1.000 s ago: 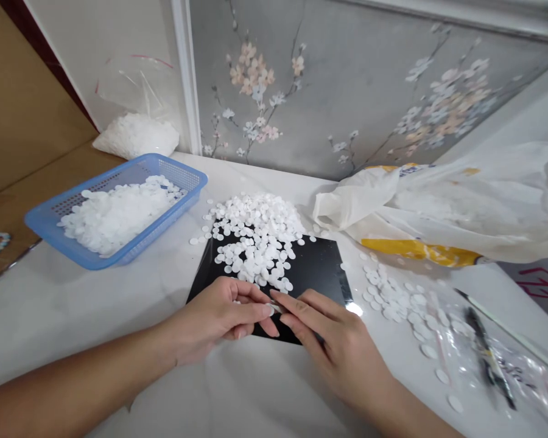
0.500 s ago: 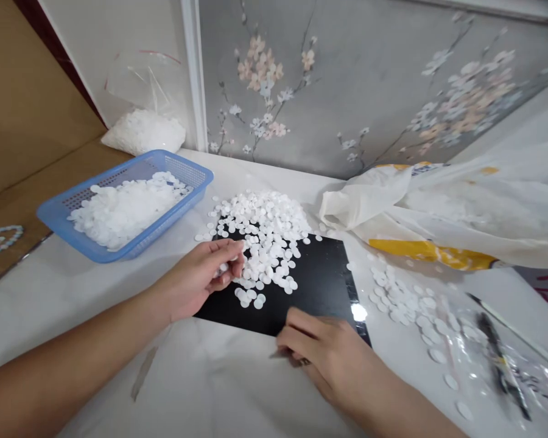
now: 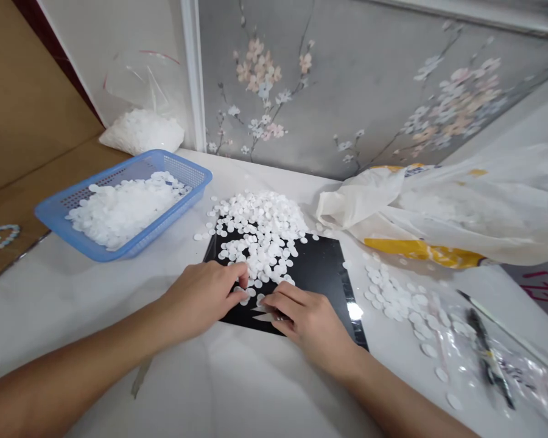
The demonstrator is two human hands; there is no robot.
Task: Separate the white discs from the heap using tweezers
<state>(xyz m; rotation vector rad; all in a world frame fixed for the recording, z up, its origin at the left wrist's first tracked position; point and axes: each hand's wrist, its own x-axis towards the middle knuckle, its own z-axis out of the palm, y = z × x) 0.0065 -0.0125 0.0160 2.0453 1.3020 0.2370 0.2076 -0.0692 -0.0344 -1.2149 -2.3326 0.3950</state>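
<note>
Small white round discs [image 3: 262,243] lie heaped and scattered over a black board [image 3: 317,280] on the table. My left hand [image 3: 205,298] is palm down at the board's near left edge, thumb and forefinger closed about a white disc [image 3: 241,297] by the near end of the heap. The rest of its fingers are curled under and hidden. Close beside it on the right, my right hand [image 3: 305,316] is closed around what look like small scissors [image 3: 263,314]. Their two pointed metal blades stick out to the left, slightly apart, low over the board; the handles are hidden in the hand.
A blue plastic basket [image 3: 139,243] of white discs stands at left, with a clear bag [image 3: 144,131] of white pieces behind it. At right are a white and yellow plastic bag [image 3: 420,225], loose discs [image 3: 395,295], a black pen-like tool [image 3: 491,359] and clear plastic.
My left hand has turned palm down and moved nearer to me. My right hand has moved left and forward over the board, and the blades now show.
</note>
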